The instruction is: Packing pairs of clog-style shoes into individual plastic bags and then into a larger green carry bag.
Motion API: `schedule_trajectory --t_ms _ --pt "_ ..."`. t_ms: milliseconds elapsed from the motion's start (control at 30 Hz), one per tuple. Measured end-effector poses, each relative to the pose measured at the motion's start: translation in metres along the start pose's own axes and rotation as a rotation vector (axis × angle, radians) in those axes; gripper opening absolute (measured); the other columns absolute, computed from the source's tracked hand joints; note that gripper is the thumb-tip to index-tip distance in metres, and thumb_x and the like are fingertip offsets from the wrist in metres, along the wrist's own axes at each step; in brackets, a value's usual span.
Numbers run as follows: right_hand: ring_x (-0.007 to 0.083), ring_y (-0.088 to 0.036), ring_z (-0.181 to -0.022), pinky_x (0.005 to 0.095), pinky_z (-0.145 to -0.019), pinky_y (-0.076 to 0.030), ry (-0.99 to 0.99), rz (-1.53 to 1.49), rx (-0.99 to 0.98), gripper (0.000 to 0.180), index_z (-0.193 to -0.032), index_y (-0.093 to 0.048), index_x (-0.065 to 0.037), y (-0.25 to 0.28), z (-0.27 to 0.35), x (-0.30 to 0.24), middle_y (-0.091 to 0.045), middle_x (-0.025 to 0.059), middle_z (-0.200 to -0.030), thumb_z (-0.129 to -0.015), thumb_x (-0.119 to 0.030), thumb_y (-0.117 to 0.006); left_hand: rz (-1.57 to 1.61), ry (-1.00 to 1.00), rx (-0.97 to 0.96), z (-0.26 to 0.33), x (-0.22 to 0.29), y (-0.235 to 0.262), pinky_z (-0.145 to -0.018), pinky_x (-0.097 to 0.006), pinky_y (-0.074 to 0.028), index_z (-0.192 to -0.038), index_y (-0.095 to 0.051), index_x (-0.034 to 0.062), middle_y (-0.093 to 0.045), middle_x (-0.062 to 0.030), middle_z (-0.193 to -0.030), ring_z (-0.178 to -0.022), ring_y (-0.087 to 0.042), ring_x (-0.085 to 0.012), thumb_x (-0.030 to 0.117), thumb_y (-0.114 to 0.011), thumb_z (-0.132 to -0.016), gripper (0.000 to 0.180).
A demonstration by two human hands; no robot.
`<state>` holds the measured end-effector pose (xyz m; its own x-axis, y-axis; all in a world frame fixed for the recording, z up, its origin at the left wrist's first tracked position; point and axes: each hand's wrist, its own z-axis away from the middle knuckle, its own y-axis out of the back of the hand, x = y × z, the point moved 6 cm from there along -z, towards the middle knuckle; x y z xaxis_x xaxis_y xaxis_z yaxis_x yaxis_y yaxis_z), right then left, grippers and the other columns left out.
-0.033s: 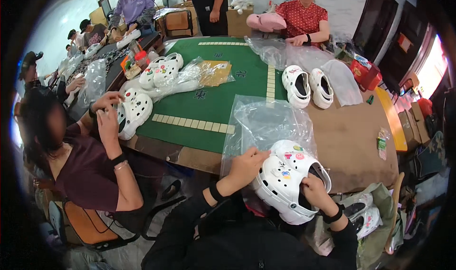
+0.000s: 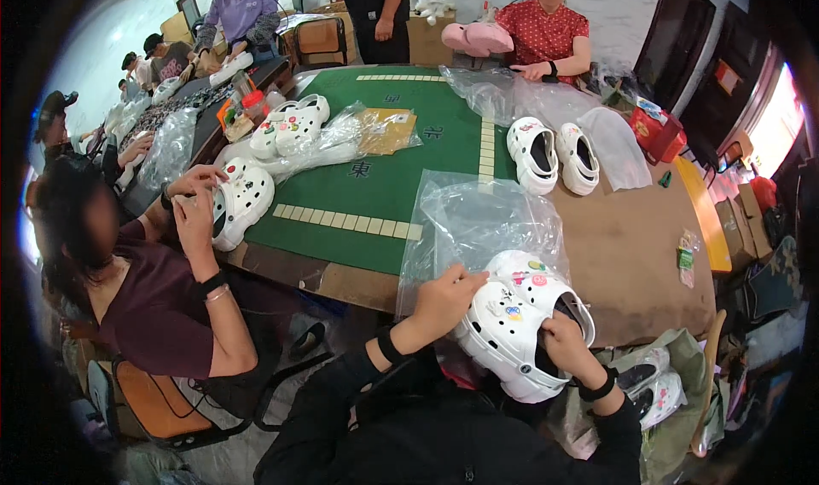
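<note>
A pair of white clogs [image 2: 495, 342] with colourful charms sits side by side at the table's near edge, toes toward the left. My left hand [image 2: 445, 299] is at the toe end, fingers bent against the clogs; its fingertips are partly hidden. At the foot opening, my right hand [image 2: 566, 345] grips the nearer clog, with fingertips out of sight inside. Just beyond the clogs, a clear plastic bag [image 2: 478, 220] lies spread flat, its near part under them.
Another pair of white clogs [image 2: 535, 156] stands farther off, beside a clear bag [image 2: 616, 148]. On the left, a co-worker handles a white clog [image 2: 242, 202] on the green mat [image 2: 350, 242]. Wrapped clogs [image 2: 661, 400] lie low at my right. A red box [image 2: 655, 135] sits at the right edge.
</note>
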<state>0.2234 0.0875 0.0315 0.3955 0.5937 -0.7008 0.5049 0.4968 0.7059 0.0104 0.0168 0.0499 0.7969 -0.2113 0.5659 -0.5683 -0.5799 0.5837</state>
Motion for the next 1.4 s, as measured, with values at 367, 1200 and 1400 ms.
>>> schedule_trajectory --t_ms 367,1200,1400 --pt "0.0418 -0.05 -0.086 0.0467 -0.076 -0.038 0.085 0.259 0.398 0.017 -0.086 -0.059 0.003 -0.027 -0.014 -0.016 -0.054 0.0214 -0.087 -0.069 0.002 -0.056 0.025 -0.312 -0.03 0.011 0.06 -0.012 -0.045 -0.028 -0.044 -0.108 -0.066 0.0124 -0.048 -0.0019 -0.068 -0.054 -0.054 -0.0154 0.009 -0.064 -0.075 0.033" --pt "0.0425 -0.05 -0.078 0.0478 -0.069 -0.042 0.094 0.106 0.437 0.027 -0.096 -0.053 0.001 -0.071 -0.084 -0.026 -0.048 0.0248 -0.088 -0.069 0.001 -0.054 1.592 0.894 0.037 0.072 -0.09 -0.051 -0.094 -0.038 -0.046 -0.135 -0.031 0.0103 -0.05 -0.0084 -0.126 -0.113 -0.051 -0.0214 0.009 -0.064 -0.083 0.062" --pt "0.0465 -0.048 -0.095 0.0563 -0.09 -0.035 0.194 0.396 0.554 0.033 -0.101 -0.054 0.002 -0.074 -0.107 -0.047 -0.048 0.0304 -0.101 -0.071 -0.01 -0.059 1.86 1.013 -0.197 0.085 -0.086 -0.071 -0.093 -0.044 -0.047 -0.131 -0.041 0.0075 -0.054 -0.0083 -0.125 -0.113 -0.055 -0.025 0.035 -0.062 -0.087 0.057"
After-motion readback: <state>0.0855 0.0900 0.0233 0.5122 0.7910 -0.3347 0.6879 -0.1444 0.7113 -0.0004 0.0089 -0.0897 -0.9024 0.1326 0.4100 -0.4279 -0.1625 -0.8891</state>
